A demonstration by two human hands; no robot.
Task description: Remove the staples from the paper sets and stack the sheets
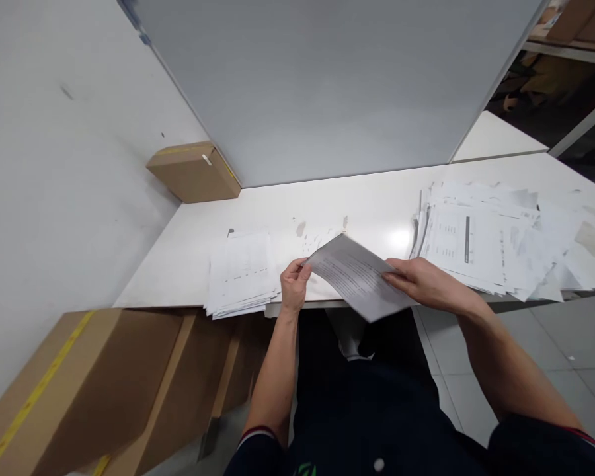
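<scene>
A printed sheet of paper (357, 274) is held between both hands above the front edge of the white table (357, 205). My left hand (294, 285) pinches the sheet's left corner, fingers closed on it. My right hand (424, 283) grips its right side, thumb on top. A neat stack of printed pages (240, 272) lies just left of my left hand. A larger, loose pile of papers (496, 241) spreads out to the right of my right hand.
A grey partition panel (337, 86) stands along the back of the table. A small cardboard box (194, 172) sits in the back left corner by the white wall. Large cardboard boxes (94, 390) stand on the floor at the left.
</scene>
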